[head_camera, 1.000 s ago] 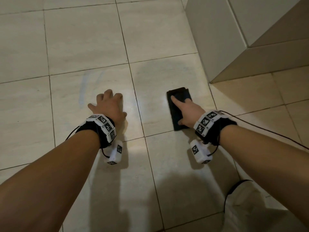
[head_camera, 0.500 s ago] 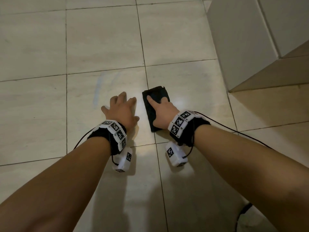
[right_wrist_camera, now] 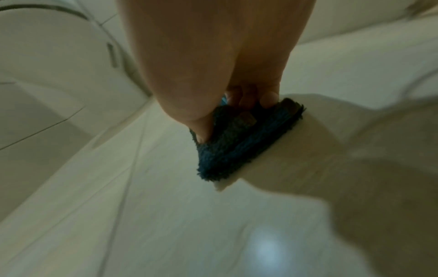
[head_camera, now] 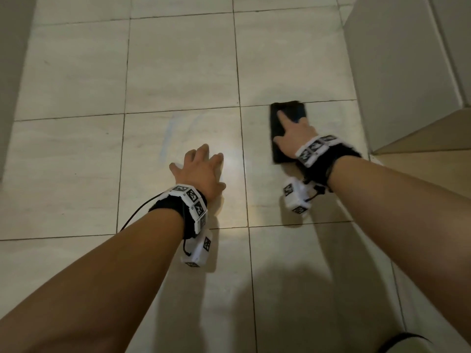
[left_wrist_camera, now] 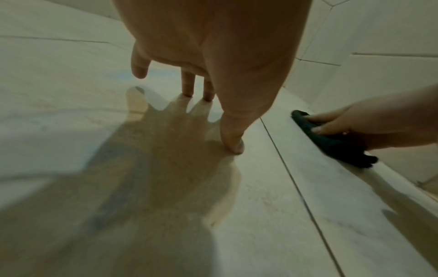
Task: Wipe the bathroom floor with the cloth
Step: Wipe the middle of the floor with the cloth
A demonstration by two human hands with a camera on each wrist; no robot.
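Note:
A dark blue fluffy cloth (head_camera: 290,107) lies folded flat on the pale tiled floor (head_camera: 178,72), near the foot of a white unit. My right hand (head_camera: 293,135) presses down on it with straight fingers, the index finger pointing forward. In the right wrist view the fingers (right_wrist_camera: 267,99) sit on top of the cloth (right_wrist_camera: 237,142) and the thumb lies at its near left edge. My left hand (head_camera: 201,169) is spread on the bare tile to the left, fingertips (left_wrist_camera: 233,146) touching the floor and holding nothing. The left wrist view shows the cloth (left_wrist_camera: 331,144) under the right hand (left_wrist_camera: 369,127).
A white unit (head_camera: 397,59) rises at the right, close to the cloth. A wall (head_camera: 10,72) borders the far left. A faint light-blue smear (head_camera: 168,133) marks the tile ahead of my left hand. A knee in pale fabric (head_camera: 407,345) shows at bottom right.
The right hand slid the cloth left toward the left hand, then back to the right and forward, up to the grout line near the white unit. The left hand stayed planted.

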